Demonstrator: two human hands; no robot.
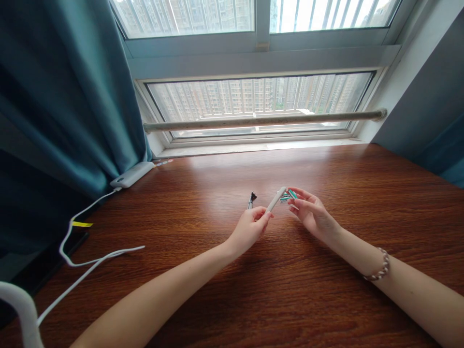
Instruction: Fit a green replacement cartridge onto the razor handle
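My left hand [250, 227] is closed around a slim white handle [275, 199] that points up and to the right. It also seems to hold a thin dark-tipped metal piece [251, 199]. My right hand [308, 210] pinches a small green and white razor head [289, 195] right at the tip of the white handle. Both hands hover just above the brown wooden table [275, 290], near its middle. A beaded bracelet [380, 267] sits on my right wrist.
A white power bank [132, 174] lies at the table's back left, with a white cable [90, 256] trailing toward the front left. Teal curtains [61, 96] hang at the left. A window with a metal rail [264, 121] runs along the back.
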